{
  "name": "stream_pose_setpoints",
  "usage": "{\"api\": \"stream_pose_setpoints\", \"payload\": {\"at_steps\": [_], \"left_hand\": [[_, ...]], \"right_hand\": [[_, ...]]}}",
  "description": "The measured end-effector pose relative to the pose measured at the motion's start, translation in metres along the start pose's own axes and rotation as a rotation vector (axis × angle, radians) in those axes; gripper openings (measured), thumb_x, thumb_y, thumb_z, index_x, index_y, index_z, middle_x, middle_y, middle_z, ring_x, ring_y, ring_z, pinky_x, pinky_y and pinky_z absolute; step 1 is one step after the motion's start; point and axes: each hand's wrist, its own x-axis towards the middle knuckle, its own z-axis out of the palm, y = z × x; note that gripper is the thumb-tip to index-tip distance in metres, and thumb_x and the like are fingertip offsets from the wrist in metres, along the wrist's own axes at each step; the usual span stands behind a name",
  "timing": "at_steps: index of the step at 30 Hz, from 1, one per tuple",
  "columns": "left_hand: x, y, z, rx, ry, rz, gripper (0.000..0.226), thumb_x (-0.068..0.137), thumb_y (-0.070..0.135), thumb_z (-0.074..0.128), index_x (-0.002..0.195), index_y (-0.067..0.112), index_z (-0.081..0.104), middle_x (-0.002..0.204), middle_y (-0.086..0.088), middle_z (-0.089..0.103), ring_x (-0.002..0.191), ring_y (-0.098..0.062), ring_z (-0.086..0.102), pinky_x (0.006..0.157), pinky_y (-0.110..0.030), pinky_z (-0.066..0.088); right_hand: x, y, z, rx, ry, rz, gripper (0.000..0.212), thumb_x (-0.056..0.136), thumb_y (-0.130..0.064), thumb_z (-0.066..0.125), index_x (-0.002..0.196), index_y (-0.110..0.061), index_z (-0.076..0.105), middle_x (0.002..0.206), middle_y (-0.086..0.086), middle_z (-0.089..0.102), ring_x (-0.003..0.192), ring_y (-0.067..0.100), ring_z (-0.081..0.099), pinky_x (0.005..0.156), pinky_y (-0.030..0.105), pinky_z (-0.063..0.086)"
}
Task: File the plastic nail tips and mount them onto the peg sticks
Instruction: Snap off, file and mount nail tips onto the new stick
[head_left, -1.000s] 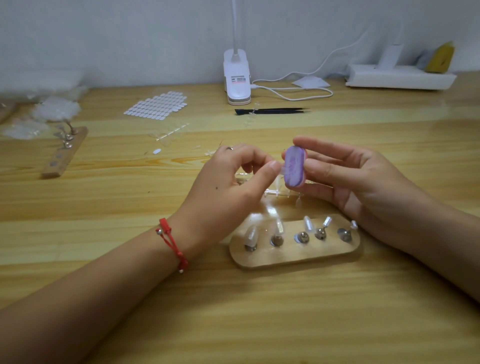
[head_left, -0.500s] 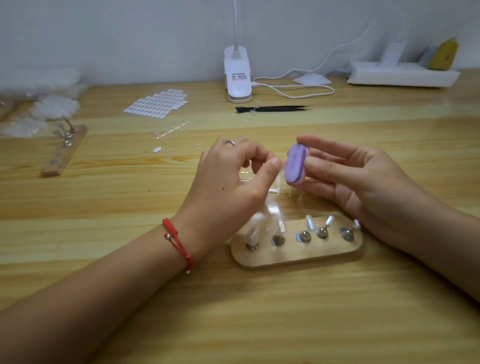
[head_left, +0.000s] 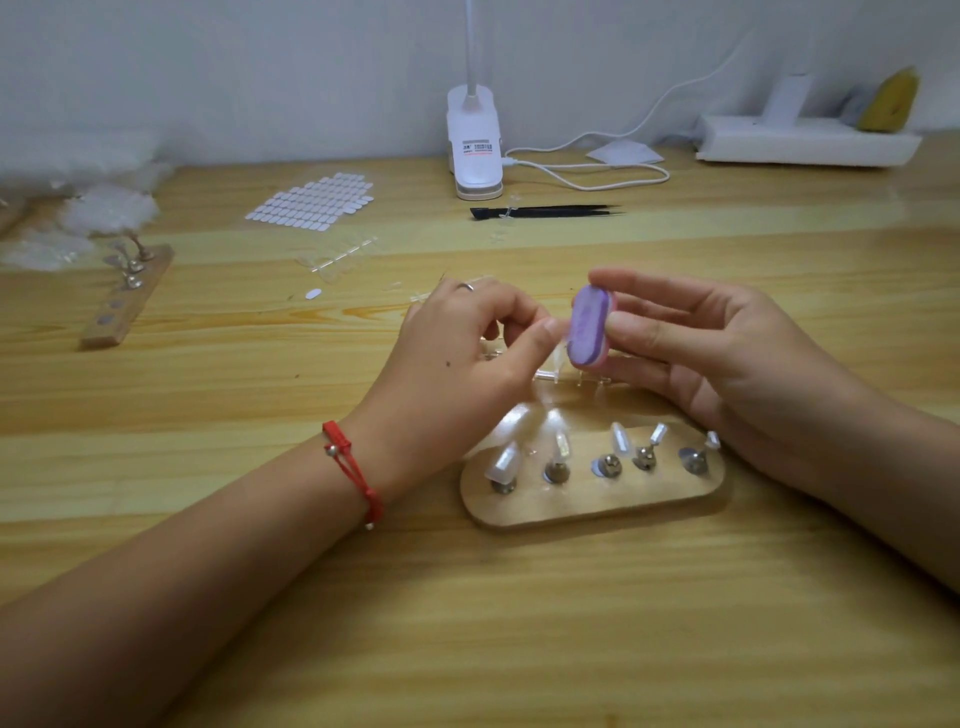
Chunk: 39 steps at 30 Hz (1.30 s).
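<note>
Far left: spare stand on worktop. Your left hand curled, thumb and fingers pinching clear tip. Tip right against purple file. File stands on end, gripped between thumb and fingers of your right hand. Nearer you, under both hands: peg board, mounted tips in row.

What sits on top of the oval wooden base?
Five metal pegs stand in a row on the oval wooden base, each carrying a clear plastic nail tip. The right hand overlaps its far right corner.
</note>
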Motion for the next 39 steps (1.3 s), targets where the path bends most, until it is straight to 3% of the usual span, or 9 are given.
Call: {"api": "stream_pose_setpoints", "payload": {"at_steps": [3,7,11,20,23,29,34,39], "left_hand": [[0.0005,-0.0002,-0.0001,0.031,-0.059,-0.002,0.019,0.090,0.027,0.062,0.072,0.029,0.059,0.068,0.013,0.053,0.084,-0.012,0.048,0.085,-0.032,0.036],[0.0016,-0.0008,-0.0021,-0.036,-0.014,-0.026,0.016,0.088,0.028,0.064,0.072,0.029,0.062,0.064,0.014,0.052,0.078,-0.008,0.048,0.068,-0.015,0.032],[0.0033,-0.0017,-0.0029,-0.091,-0.043,-0.047,0.016,0.089,0.029,0.062,0.073,0.025,0.065,0.059,0.015,0.049,0.060,-0.002,0.042,0.060,-0.019,0.031],[0.0033,-0.0016,-0.0035,-0.045,0.010,-0.022,0.016,0.089,0.024,0.063,0.073,0.025,0.063,0.063,0.012,0.050,0.073,-0.009,0.046,0.066,-0.017,0.032],[0.0029,-0.0013,-0.0018,-0.069,-0.038,-0.036,0.015,0.088,0.025,0.063,0.073,0.024,0.063,0.064,0.012,0.049,0.070,-0.011,0.045,0.066,-0.024,0.034],[0.0026,-0.0027,-0.0013,-0.093,-0.017,-0.052,0.015,0.088,0.028,0.063,0.073,0.026,0.063,0.062,0.013,0.048,0.062,-0.007,0.042,0.063,-0.024,0.032],[0.0025,-0.0024,-0.0020,-0.101,0.030,-0.031,0.011,0.088,0.028,0.065,0.077,0.025,0.067,0.061,0.012,0.048,0.060,-0.004,0.042,0.062,-0.021,0.032],[0.0040,-0.0017,-0.0030,-0.086,0.129,0.003,0.009,0.089,0.024,0.065,0.079,0.022,0.065,0.067,0.012,0.050,0.071,-0.009,0.046,0.066,-0.014,0.031]], "right_hand": [[0.0005,0.0005,-0.0008,0.016,0.034,-0.010,0.031,0.071,-0.005,0.065,0.100,-0.010,0.075,0.096,0.012,0.074,0.089,0.022,0.073,0.073,0.025,0.058],[-0.0001,-0.0011,0.0003,0.004,-0.002,0.005,0.032,0.071,-0.005,0.065,0.102,-0.010,0.073,0.094,0.011,0.074,0.086,0.021,0.073,0.072,0.025,0.058],[-0.0023,0.0005,0.0025,-0.049,-0.027,-0.003,0.032,0.070,-0.006,0.065,0.102,-0.010,0.073,0.094,0.009,0.075,0.080,0.019,0.072,0.070,0.023,0.057],[-0.0028,0.0009,0.0019,-0.087,-0.058,-0.007,0.030,0.071,-0.008,0.066,0.098,-0.015,0.076,0.096,0.011,0.076,0.083,0.021,0.073,0.070,0.024,0.058],[-0.0023,0.0004,0.0017,-0.075,-0.033,-0.029,0.030,0.070,-0.008,0.065,0.097,-0.014,0.075,0.090,0.004,0.076,0.079,0.017,0.072,0.069,0.022,0.057],[-0.0015,0.0002,0.0018,-0.082,-0.035,-0.021,0.032,0.070,-0.008,0.065,0.101,-0.012,0.073,0.093,0.006,0.076,0.081,0.018,0.072,0.071,0.023,0.057],[-0.0025,0.0007,0.0019,-0.105,-0.052,-0.012,0.031,0.071,-0.010,0.066,0.101,-0.015,0.075,0.098,0.012,0.075,0.085,0.023,0.073,0.071,0.025,0.058],[-0.0034,0.0008,0.0028,-0.105,-0.073,-0.015,0.031,0.072,-0.010,0.066,0.101,-0.015,0.075,0.097,0.015,0.075,0.093,0.027,0.073,0.073,0.025,0.057]]}}
